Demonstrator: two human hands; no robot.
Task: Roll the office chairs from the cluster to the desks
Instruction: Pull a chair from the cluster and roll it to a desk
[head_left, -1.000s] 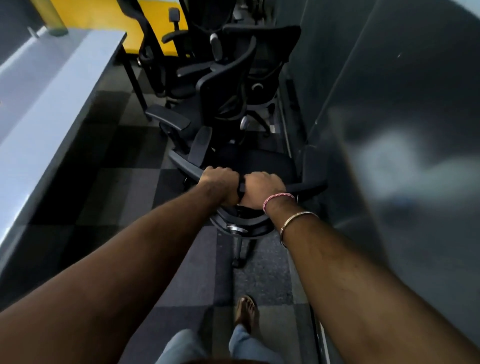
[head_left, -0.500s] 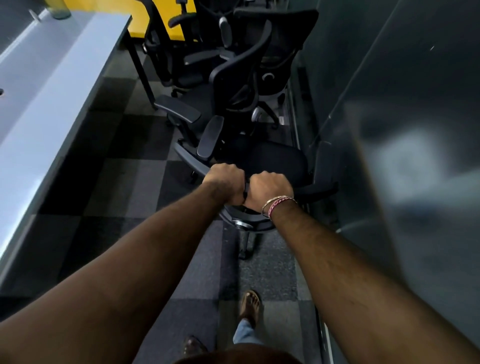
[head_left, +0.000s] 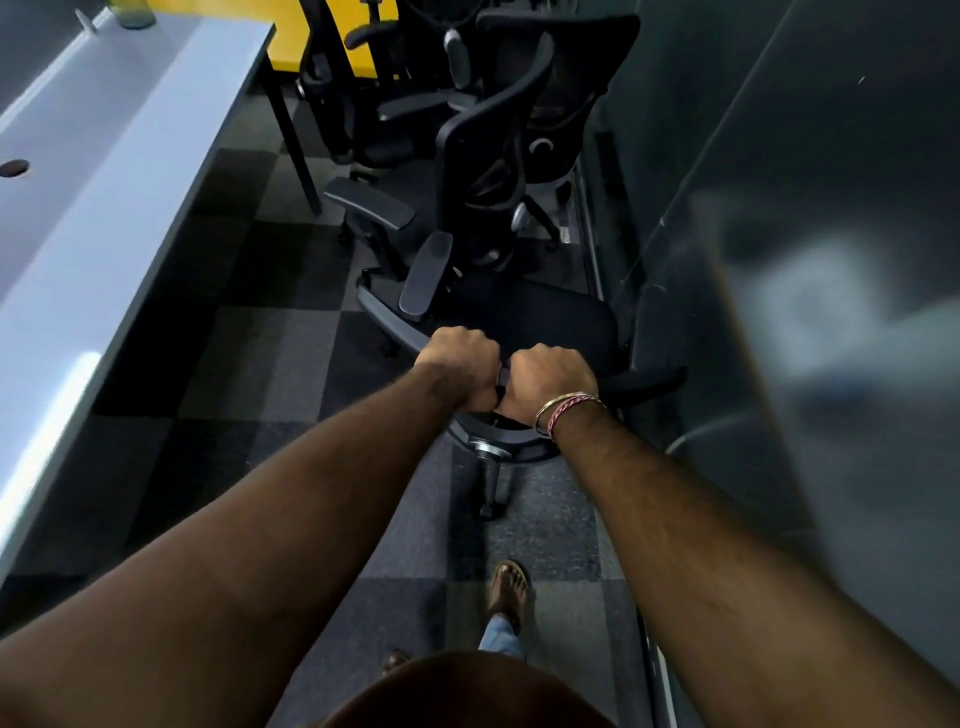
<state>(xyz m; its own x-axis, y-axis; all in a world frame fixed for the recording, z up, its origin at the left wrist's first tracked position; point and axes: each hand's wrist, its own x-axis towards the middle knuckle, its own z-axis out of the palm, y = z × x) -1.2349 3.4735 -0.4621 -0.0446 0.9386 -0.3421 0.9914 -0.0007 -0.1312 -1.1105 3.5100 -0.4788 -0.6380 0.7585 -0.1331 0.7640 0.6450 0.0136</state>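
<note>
A black office chair (head_left: 535, 322) stands right in front of me, its seat facing away. My left hand (head_left: 457, 364) and my right hand (head_left: 548, 379) grip the top edge of its backrest side by side, fingers curled over it. Beyond it several more black chairs (head_left: 493, 135) stand bunched together at the far end of the aisle. A long pale desk (head_left: 104, 171) runs along the left side.
A dark glass wall (head_left: 779, 234) runs close along the right. Grey checkered carpet (head_left: 270, 364) covers the aisle between desk and wall. A desk leg (head_left: 293, 140) stands near the chair cluster. A yellow panel (head_left: 332, 31) is behind the chairs. My foot (head_left: 506, 587) is below the chair.
The chair and both hands have come toward me, away from the cluster. The gap between the held chair and the others has grown. My feet have stepped back.
</note>
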